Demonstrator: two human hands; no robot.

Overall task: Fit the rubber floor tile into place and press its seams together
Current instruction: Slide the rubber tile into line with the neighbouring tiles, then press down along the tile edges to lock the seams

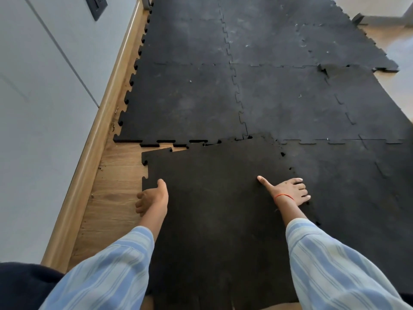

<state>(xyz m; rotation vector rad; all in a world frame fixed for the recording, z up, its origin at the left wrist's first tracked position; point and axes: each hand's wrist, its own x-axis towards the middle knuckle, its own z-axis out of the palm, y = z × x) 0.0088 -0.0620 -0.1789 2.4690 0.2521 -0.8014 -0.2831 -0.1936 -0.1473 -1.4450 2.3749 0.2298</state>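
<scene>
A loose black rubber floor tile (214, 198) with jigsaw edges lies in front of me, skewed, its far right corner riding over the laid black tiles (190, 97). A thin wedge of bare wood shows between its far left edge and the laid row. My left hand (152, 198) grips the tile's left edge, thumb on top and fingers curled underneath. My right hand (288, 191) lies flat, fingers spread, across the tile's right edge where it overlaps the neighbouring tile (357, 186).
Bare wooden floor (116, 198) runs along the left beside a wooden skirting board (93, 153) and a grey wall (33, 108). Laid interlocking tiles stretch far ahead; one seam (324, 71) at the right is lifted.
</scene>
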